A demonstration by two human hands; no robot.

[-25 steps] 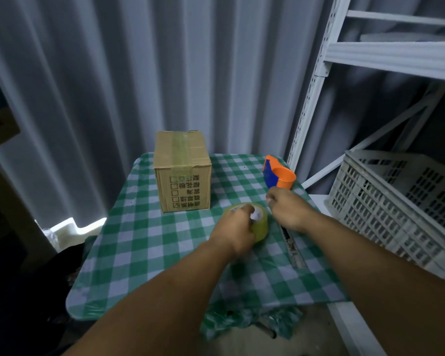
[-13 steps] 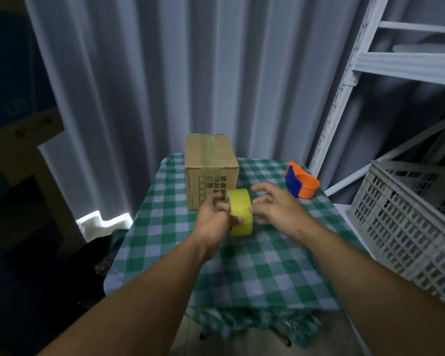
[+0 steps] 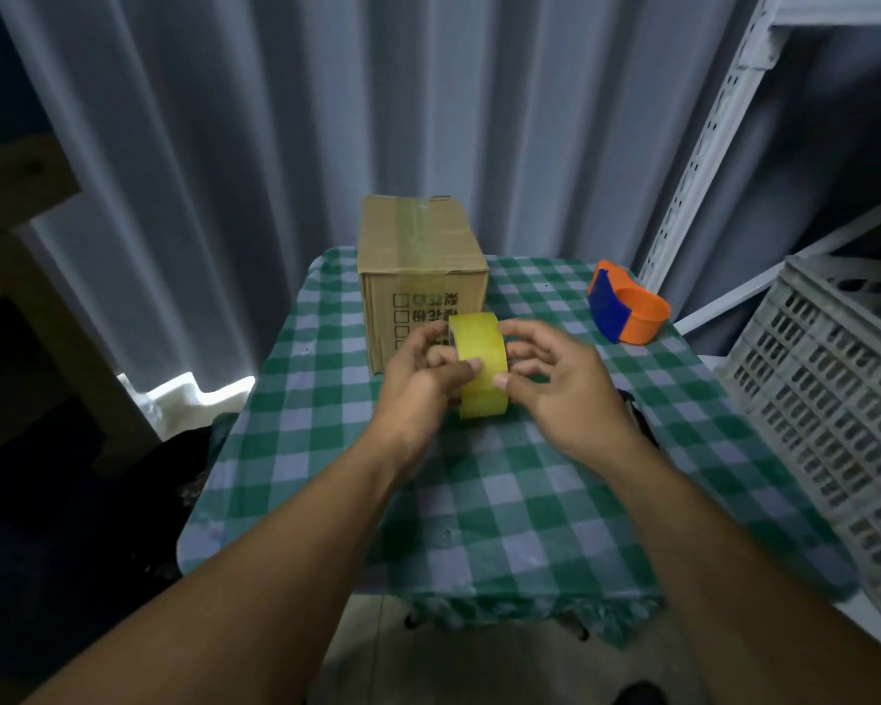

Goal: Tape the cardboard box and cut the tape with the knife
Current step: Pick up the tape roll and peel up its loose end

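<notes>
**A:** so where are we at with the cardboard box (image 3: 420, 267)? It sits at the far side of the table (image 3: 504, 506), flaps down, with a strip of clear tape already along the top seam and a bit down the front

**B:** yeah but we're nowhere near cutting. The tape roll (image 3: 479, 366) is up off the cloth, standing on edge between our two hands, just in front of the box and not touching it. No free end pulled out that we can see

**A:** so we're hunting for the tape's end, I'd guess. After that: stick it on, run it over, then cut

**B:** the knife though? There's something dark just behind our right wrist, mostly hidden, can't tell what it is. The orange and blue dispenser (image 3: 626, 310) sits untouched at the far right

**A:** hands?

**B:** left hand (image 3: 420, 374) wraps the roll from the left, thumb pressed on the outer band. Right hand (image 3: 555, 384) pinches from the other side, thumb tip on the yellow face, fingers curled around the back (a little motion blur there). Both forearms reach forward, wrists about level
</notes>
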